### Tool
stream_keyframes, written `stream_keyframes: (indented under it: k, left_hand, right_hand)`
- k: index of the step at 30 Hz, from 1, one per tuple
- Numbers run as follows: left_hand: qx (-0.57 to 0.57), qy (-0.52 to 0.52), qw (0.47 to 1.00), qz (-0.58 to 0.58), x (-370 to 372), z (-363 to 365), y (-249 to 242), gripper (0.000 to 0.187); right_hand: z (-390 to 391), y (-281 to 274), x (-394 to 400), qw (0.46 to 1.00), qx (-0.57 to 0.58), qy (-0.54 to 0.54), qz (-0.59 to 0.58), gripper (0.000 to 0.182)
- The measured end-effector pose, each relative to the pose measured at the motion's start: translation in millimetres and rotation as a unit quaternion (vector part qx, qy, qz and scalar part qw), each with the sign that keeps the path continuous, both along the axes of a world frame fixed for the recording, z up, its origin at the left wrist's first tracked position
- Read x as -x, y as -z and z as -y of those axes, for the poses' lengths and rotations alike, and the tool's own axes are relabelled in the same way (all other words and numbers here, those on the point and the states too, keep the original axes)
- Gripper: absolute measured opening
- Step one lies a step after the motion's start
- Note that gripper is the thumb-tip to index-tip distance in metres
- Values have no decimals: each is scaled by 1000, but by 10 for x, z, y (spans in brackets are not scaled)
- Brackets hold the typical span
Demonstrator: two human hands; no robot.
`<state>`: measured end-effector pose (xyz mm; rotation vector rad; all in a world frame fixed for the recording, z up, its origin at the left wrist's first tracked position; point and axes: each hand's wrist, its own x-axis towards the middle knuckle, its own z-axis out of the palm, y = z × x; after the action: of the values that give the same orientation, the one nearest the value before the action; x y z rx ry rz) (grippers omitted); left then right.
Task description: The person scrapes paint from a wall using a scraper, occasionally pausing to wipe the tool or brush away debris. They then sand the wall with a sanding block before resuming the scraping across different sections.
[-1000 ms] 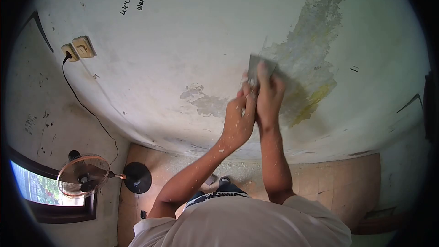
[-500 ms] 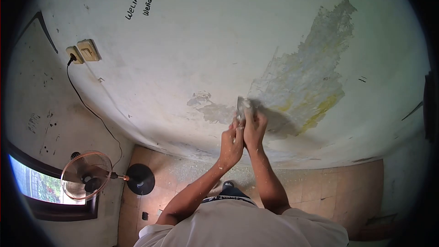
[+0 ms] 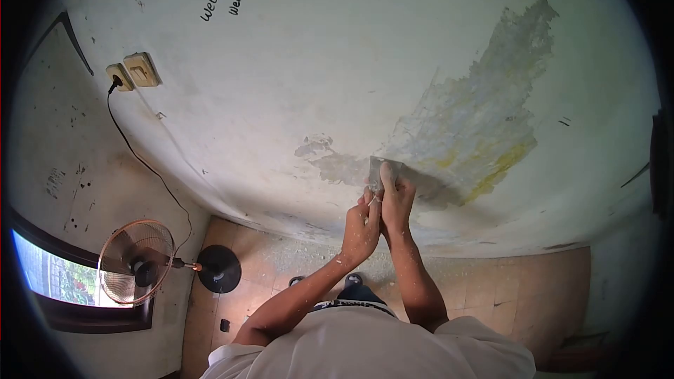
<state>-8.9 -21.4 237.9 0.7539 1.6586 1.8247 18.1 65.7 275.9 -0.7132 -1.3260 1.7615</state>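
Observation:
Both of my hands grip a flat grey metal scraper [image 3: 376, 166], its blade lying against the white wall [image 3: 302, 63]. My left hand [image 3: 361, 230] is closed low around it, and its handle is hidden by my fingers. Beside and slightly above, my right hand [image 3: 397, 205] is closed too, thumb pressed on the blade. To the right spreads a large patch of stripped wall [image 3: 470, 112], grey with yellow streaks. A smaller scraped patch [image 3: 340, 168] lies just left of the blade. Pale flecks dot my hands and forearms.
A standing fan [image 3: 137, 263] with a round black base [image 3: 219, 269] is at the lower left, near a window [image 3: 67, 274]. Its black cord [image 3: 144, 158] runs up to a wall socket [image 3: 119, 77]. Paint flakes [image 3: 288, 260] litter the tiled floor [image 3: 491, 284] along the wall.
The scraper and both hands have come slightly down the wall, and the blade shows more clearly. My view has shifted a little, and both feet are now visible.

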Motion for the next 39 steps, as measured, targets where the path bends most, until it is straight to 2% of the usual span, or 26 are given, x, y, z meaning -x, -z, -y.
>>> stream_keyframes:
  k: [3,5,6,8,11,12,14,15,18,20,21,23,24,25,27,28,30,32,33,34,35,37,39]
  left_hand:
    - [2,-10,1000,16,4,10,22,47]
    - [9,1,1000,7,31,25,118,46]
    - [-7,-13,999,-30,16,45,153,45]
    - [-54,-56,990,-117,-18,43,365,42]
    - [-41,-52,989,-132,-3,55,430,40]
    - [-42,-52,989,-133,44,25,299,40]
    - [-21,7,1000,-9,127,-36,-51,40]
    - [-23,6,1000,-11,138,-55,-60,40]
    - [-53,-13,998,-10,82,-50,14,40]
    - [-58,-67,991,-97,56,-29,85,43]
    - [-61,-68,991,-100,75,-66,108,43]
    - [-108,-124,965,-206,92,-124,169,44]
    - [-10,-41,993,-108,164,-74,26,44]
    - [-9,-43,993,-105,144,-56,-54,44]
    - [-16,-4,999,31,144,-53,-153,40]
    - [-13,-4,999,35,118,-31,-131,40]
    - [-16,-32,998,-49,112,1,-110,40]
    - [-23,-40,997,-59,43,67,45,41]
    - [-28,-50,996,-64,41,80,58,41]
    - [-75,-83,984,-136,64,6,56,41]
    - [-75,-85,984,-137,117,-49,66,41]
    - [-26,-43,984,-170,268,-190,-208,45]
    - [-59,-48,987,-142,238,-204,-532,48]
  right_hand:
    - [64,18,-8,1000,10,6,-6,47]
    - [36,121,19,1000,-23,18,-10,49]
    - [62,110,-9,999,-26,18,-14,49]
    - [152,118,-101,994,-97,19,51,51]
    - [193,236,-33,999,-41,15,-8,51]
    - [-96,559,31,993,-114,26,28,49]
    - [-3,98,87,995,-98,22,4,50]
    - [19,-82,132,996,-85,18,-24,50]
    - [32,10,83,997,-73,-3,-28,50]
    - [54,75,60,997,-62,-15,-41,50]
    - [79,123,61,997,-69,-10,-27,49]
    - [35,161,116,997,-75,-7,-13,49]
    - [-18,48,155,997,-72,-9,-29,49]
    - [-43,-32,157,997,-70,-12,-44,49]
    - [-8,-101,153,996,-81,-17,-38,48]
    - [31,-108,152,997,-62,-10,-44,49]
    - [68,-26,118,998,-44,0,-53,49]
    - [91,160,64,996,-84,3,25,51]
    - [72,127,88,996,-87,2,21,51]
    - [52,85,109,995,-101,20,20,51]
    - [28,59,108,993,-113,38,21,52]
    - [-284,107,223,984,-170,62,9,58]
    - [-53,-632,243,988,-124,62,-75,60]
